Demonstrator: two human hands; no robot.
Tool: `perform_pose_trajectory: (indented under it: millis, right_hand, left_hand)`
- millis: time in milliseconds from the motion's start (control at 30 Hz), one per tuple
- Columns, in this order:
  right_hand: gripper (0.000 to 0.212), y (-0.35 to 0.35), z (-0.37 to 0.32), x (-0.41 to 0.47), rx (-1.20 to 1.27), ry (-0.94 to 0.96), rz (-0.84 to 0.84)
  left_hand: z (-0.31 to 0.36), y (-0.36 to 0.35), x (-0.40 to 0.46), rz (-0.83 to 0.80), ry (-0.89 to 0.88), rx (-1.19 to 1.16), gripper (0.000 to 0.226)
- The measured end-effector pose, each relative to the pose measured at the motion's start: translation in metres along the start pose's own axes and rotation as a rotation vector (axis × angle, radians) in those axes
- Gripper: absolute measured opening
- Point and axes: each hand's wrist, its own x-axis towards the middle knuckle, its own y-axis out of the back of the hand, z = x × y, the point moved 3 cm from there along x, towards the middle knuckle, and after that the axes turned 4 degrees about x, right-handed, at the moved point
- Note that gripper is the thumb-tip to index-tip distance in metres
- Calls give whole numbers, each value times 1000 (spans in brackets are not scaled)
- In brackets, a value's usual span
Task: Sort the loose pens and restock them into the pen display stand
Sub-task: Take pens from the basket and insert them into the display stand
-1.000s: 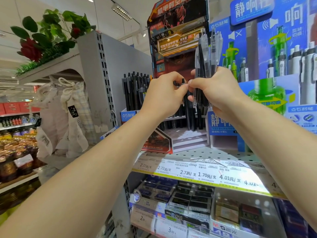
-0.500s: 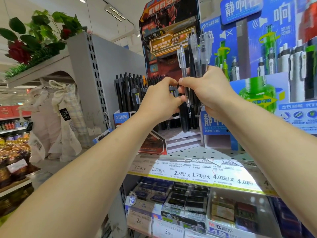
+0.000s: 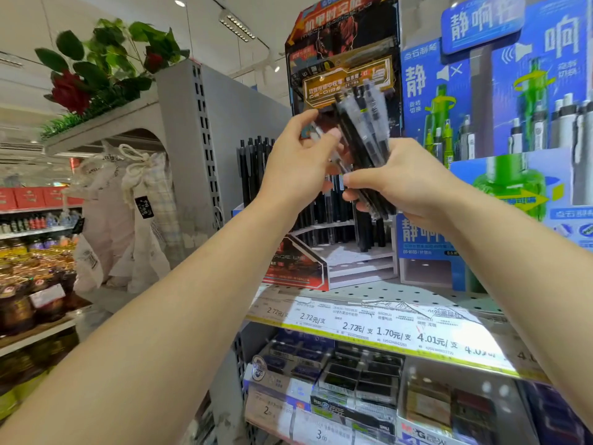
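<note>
Pen bundle (image 3: 362, 146) now tilted up-left — right hand (image 3: 407, 184) clamped round it (left hand (image 3: 298, 168) pinching one).

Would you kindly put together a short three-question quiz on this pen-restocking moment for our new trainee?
1. True or false: the right hand grips a bundle of pens.
2. Which display stand stands directly behind the hands? A) the blue and green one B) the red and black one C) a plain white one
3. Fill in: the left hand pinches a single ____ pen, drawn out to the left of the bundle.

Key
1. True: its fingers curl round the bundle's lower part, and the pens lean up to the left.
2. B
3. Clear; blur hides further detail.
</note>
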Motion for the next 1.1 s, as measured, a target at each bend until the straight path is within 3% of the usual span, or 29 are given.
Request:
perform_pose_trajectory:
  millis: [100, 200, 267, 367, 467, 700, 967, 1100]
  right_hand:
    - [14, 0, -1, -2, 15, -1, -16]
    - [14, 4, 1, 1, 75, -20, 142]
    - [14, 7, 2, 2, 131, -31, 217]
    - [15, 7, 1, 2, 164, -40, 226]
    - [16, 6, -1, -1, 125, -33, 198]
    - [19, 5, -4, -3, 133, -46, 181]
    - [17, 5, -4, -2, 155, -43, 158]
    - [19, 6, -1, 0, 148, -44, 155]
  left_hand:
    - [-1, 2, 0, 104, -45, 41, 37]
    - [-9, 9, 0, 225, -29, -26, 40]
    - [-13, 8, -2, 259, -114, 111, 35]
    - [-15, -1, -11, 225, -295, 392, 27]
    - [-23, -11, -16, 139, -328, 520, 23]
    - [-25, -26, -18, -16, -240, 389, 16]
    - [-22, -18, -10, -12, -324, 678, 35]
    - [-21, -16, -6, -50, -283, 664, 38]
